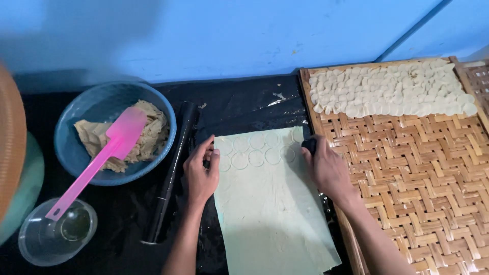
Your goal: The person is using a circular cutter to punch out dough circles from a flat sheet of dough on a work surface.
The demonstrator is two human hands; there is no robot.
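A pale rolled-out dough sheet (270, 209) lies on the black work surface, with several round cut marks across its far end. My left hand (200, 172) rests on the sheet's left edge, fingers spread, holding it flat. At the sheet's right far corner my right hand (326, 168) grips a small dark round cutter (308, 145), pressed at the edge of the dough.
A woven bamboo tray (417, 178) at right holds many cut dough discs (392, 91) along its far side. A black rolling pin (170, 175) lies left of the sheet. A blue bowl (76, 109) with brown dough and a pink spatula (99, 160), and a clear bowl (30, 239), stand at left.
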